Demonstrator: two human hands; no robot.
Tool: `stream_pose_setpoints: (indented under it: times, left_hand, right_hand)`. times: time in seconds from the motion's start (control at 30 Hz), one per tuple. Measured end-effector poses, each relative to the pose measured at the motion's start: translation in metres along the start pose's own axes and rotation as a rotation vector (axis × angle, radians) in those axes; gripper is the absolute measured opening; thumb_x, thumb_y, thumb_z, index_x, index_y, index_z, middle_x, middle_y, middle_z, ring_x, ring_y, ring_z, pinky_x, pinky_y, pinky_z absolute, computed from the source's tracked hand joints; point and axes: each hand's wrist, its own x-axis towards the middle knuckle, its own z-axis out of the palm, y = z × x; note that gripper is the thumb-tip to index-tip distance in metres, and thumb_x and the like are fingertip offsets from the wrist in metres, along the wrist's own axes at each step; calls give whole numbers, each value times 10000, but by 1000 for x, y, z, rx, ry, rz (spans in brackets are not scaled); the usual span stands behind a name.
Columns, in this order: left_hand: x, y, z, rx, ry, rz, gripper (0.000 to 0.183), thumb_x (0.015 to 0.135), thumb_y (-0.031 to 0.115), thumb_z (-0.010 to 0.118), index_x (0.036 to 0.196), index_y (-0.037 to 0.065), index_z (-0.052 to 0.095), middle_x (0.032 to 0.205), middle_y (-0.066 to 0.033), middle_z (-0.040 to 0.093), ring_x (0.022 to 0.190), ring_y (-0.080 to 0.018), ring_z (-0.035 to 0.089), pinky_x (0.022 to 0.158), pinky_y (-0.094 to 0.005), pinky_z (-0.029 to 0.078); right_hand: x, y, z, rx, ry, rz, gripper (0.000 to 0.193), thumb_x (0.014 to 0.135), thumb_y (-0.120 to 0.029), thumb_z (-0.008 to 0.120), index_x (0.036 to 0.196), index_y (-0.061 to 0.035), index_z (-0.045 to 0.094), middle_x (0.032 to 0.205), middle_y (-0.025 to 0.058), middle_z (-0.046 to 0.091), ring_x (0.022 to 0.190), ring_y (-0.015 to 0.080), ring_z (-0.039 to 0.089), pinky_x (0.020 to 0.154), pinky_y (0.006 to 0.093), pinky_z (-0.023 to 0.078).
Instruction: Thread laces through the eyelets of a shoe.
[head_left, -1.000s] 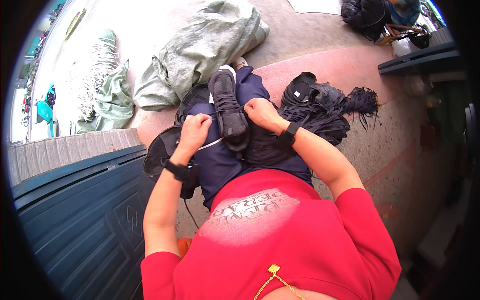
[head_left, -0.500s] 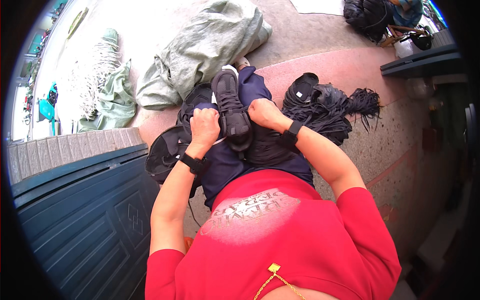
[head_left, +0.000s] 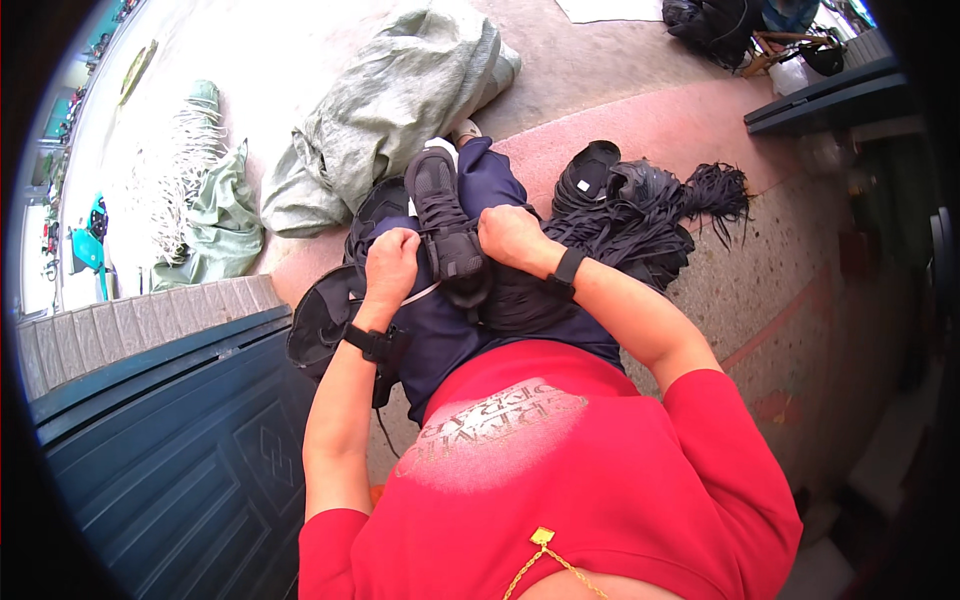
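Looking down from the head camera, a person in a red shirt sits with a black shoe (head_left: 445,215) propped sole-up on the lap, its toe pointing away toward a grey-green sack (head_left: 400,105) on the pavement. The left hand (head_left: 390,265) is curled into a fist against the shoe's left side near the heel, its fingers closed on the shoe's edge or on something thin there; which one cannot be told. The right hand (head_left: 512,238) presses against the right side of the heel, fingers folded tight on the upper. So the shoe lies directly between the two hands, touching both. To do this well, it seems best to keep the sole braced on the thigh and pull evenly from both sides, so the shoe does not twist. More black shoe parts (head_left: 325,320) lie by the left wrist, and a heap of black laces (head_left: 650,215) sits just to the right, near a dark blue door (head_left: 170,450).
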Motion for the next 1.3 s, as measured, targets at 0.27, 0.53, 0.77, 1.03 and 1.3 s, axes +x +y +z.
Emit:
stream_pose_setpoints:
  times: [0.27,0.53,0.77,1.03,1.3]
  left_hand:
    - [16,12,1,-165,25,-80,162,783,143,548,877,14,574,798,-183,598,750,-292,589,662,-343,446]
    - [27,12,-18,-206,-354,-286,238,750,207,589,771,-30,608,664,-136,570,604,-218,546,585,-335,431]
    - [45,-1,-34,-822,-794,-870,200,800,232,558,659,92,532,551,32,470,397,-48,348,357,-200,234]
    - [34,-3,-33,-553,-618,-747,222,786,285,603,676,95,566,542,54,459,400,-32,340,367,-185,223]
    - [33,-6,-31,-614,-578,-759,214,788,275,596,677,94,566,527,51,453,386,-35,333,361,-192,210]
  right_hand:
    - [11,8,5,238,-58,-90,247,771,-165,443,699,14,598,684,248,576,698,369,587,648,452,451]
    - [-8,18,-17,156,71,-30,244,813,-213,450,856,-8,575,826,198,600,809,347,582,699,420,458]
    - [4,3,4,408,174,-250,172,758,-123,567,899,-31,532,815,158,599,794,306,586,678,361,457]
    - [15,-5,1,181,203,-553,150,715,-46,518,864,-29,505,773,134,589,714,310,588,611,378,463]
    - [13,-22,-15,-298,157,-809,142,701,-66,531,823,-36,464,648,109,538,577,255,590,480,333,463]
